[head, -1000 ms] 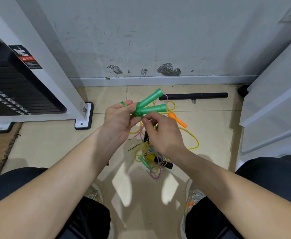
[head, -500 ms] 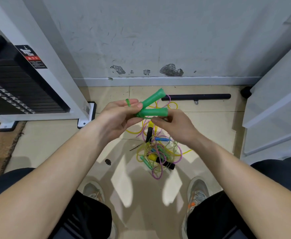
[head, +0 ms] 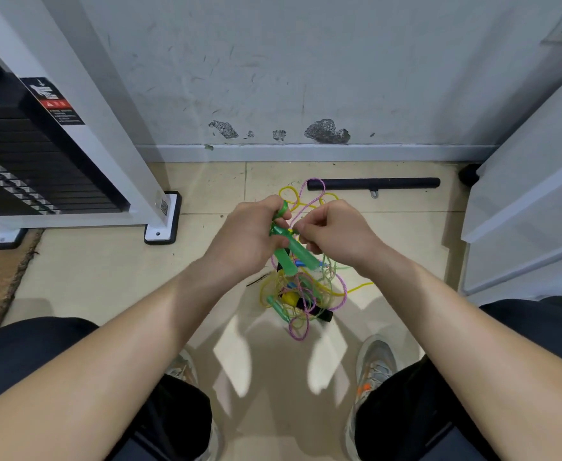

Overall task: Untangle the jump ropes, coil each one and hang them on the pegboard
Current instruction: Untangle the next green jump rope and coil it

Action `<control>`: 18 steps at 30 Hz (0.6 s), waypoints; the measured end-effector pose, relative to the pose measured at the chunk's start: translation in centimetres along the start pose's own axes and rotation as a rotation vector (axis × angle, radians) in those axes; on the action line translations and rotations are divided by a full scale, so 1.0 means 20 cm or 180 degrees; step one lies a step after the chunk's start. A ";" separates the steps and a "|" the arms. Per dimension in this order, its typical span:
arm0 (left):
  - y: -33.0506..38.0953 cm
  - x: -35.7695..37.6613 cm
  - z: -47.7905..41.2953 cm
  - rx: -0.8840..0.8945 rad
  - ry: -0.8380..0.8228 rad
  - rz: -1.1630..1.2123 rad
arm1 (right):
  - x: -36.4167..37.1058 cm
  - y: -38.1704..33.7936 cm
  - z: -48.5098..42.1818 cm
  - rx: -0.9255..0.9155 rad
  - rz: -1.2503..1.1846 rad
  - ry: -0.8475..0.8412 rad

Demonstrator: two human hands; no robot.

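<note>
Two curled hands nearly touch: left hand (head: 249, 237) grips green handles (head: 301, 256), right hand (head: 337, 234) pinches green rope (head: 284, 207)

A black weight stack (head: 23, 168) stands at the left behind a white upright (head: 83, 104) bearing a warning sticker (head: 53, 101). A black bar handle (head: 372, 183) lies on the beige tile floor (head: 90, 267) near the baseboard (head: 306, 153), under chipped patches (head: 327, 131) in the grey wall.

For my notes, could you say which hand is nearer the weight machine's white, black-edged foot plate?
Left. The left hand is right of the white, black-edged foot plate; the right hand is farther right, beyond the left one.
</note>
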State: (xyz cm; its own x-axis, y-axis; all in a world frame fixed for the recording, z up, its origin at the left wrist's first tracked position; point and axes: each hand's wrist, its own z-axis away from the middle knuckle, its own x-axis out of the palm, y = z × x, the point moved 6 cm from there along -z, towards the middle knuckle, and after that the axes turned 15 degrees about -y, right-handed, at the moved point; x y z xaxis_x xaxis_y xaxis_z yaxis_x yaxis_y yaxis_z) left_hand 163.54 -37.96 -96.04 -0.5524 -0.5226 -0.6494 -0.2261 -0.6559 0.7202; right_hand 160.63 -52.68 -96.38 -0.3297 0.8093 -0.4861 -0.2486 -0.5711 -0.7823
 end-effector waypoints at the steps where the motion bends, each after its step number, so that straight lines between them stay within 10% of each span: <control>1: -0.01 0.00 0.00 -0.0051 0.0166 -0.0005 | 0.02 0.00 0.01 0.0062 -0.0243 0.0086; 6: -0.06 -0.02 -0.01 -0.0127 0.0844 0.0989 | 0.12 0.01 0.07 0.0243 -0.1706 0.0621; 18: -0.14 0.01 -0.03 -0.0788 0.0584 0.3894 | 0.19 0.03 0.07 0.0097 -0.0792 0.0590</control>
State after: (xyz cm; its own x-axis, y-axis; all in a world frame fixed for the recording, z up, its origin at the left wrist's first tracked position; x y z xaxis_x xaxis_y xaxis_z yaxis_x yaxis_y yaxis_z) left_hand 164.51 -36.56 -98.31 -0.1700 -0.9134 0.3699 0.5203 0.2356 0.8209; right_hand 157.93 -50.11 -98.18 -0.0844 0.9344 -0.3460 -0.3290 -0.3539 -0.8755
